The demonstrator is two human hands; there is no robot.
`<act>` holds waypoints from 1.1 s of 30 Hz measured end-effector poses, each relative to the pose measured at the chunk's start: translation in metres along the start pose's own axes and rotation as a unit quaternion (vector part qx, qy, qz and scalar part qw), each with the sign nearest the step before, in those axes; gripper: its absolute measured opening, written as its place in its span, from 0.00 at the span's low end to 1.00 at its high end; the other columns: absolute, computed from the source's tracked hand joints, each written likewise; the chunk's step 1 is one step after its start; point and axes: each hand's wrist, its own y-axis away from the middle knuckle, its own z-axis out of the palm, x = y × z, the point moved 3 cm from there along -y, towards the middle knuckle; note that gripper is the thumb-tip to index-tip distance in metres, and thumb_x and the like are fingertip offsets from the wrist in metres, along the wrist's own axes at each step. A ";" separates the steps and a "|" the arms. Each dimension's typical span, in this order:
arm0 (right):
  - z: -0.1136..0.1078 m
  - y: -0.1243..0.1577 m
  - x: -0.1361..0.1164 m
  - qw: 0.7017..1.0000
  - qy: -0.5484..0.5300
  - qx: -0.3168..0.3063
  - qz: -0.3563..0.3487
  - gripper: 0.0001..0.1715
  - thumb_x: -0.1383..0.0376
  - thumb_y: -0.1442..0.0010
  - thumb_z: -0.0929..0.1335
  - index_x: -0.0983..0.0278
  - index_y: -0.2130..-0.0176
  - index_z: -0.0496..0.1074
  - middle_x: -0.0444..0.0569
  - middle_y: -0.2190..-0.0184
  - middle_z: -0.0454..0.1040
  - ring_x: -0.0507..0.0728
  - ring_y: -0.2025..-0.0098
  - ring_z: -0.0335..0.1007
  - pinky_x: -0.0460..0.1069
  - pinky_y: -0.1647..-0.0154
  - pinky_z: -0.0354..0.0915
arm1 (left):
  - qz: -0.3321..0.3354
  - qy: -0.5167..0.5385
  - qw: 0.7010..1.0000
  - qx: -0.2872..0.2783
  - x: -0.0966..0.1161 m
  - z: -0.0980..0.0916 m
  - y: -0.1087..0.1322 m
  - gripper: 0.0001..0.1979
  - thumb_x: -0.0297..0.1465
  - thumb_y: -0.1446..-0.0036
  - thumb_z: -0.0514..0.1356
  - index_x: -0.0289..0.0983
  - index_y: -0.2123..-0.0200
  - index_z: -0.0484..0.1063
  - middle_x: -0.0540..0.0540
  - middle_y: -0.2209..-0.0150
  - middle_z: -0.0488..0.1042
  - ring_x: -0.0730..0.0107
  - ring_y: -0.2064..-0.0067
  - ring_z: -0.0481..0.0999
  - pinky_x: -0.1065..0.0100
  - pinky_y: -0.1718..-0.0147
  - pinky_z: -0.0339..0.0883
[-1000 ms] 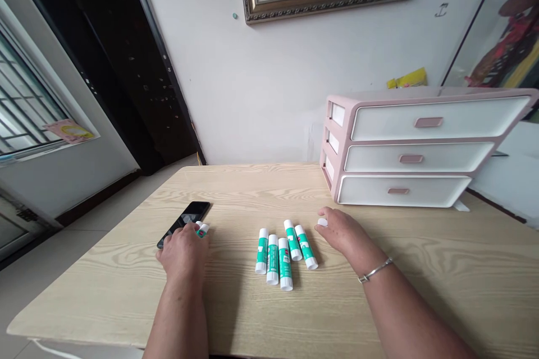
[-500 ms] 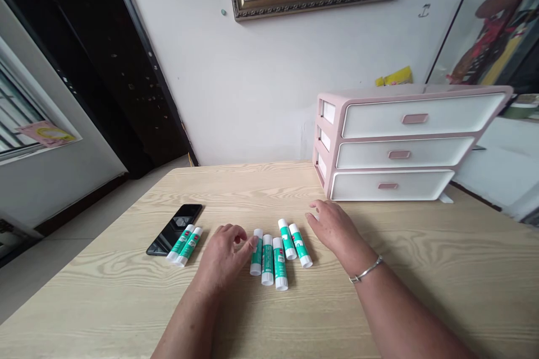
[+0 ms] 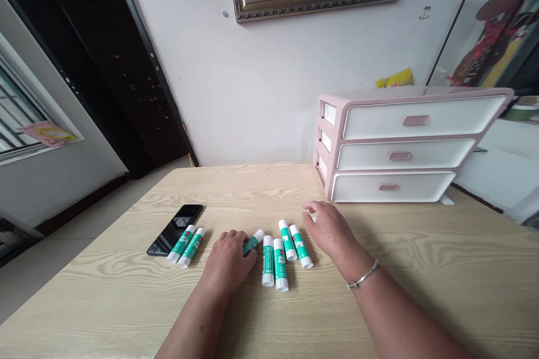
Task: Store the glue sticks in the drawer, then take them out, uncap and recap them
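My left hand [image 3: 229, 258] is closed around a green and white glue stick [image 3: 252, 242], which tilts with its white end up to the right; its lower part is hidden by the fingers. Just right of it, two glue sticks [image 3: 274, 265] lie side by side. Another pair of glue sticks [image 3: 295, 244] lies slightly farther back. Beside that pair, my right hand [image 3: 330, 230] hovers with thumb and forefinger apart. A small white patch shows under its fingers, too little to identify. Two more glue sticks [image 3: 186, 247] lie to the left, by a black phone [image 3: 179, 227].
A pink and white drawer unit [image 3: 400, 146] stands at the back right of the wooden table [image 3: 126, 297], with a yellow packet [image 3: 396, 78] on top. Behind is a white wall with a framed picture [image 3: 320, 8].
My left hand has closed on the glue stick beside it and tipped it out of line with its neighbours. My right hand has shifted slightly left.
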 end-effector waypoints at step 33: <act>0.006 0.037 -0.040 0.942 -0.312 -0.015 -0.121 0.14 0.67 0.36 0.58 0.59 0.62 0.72 0.42 0.76 0.70 0.53 0.74 0.65 0.46 0.70 0.61 | 0.174 0.460 0.853 -0.174 0.043 -0.019 0.026 0.24 0.50 0.33 0.50 0.35 0.64 0.72 0.49 0.72 0.71 0.73 0.70 0.66 0.72 0.68 0.61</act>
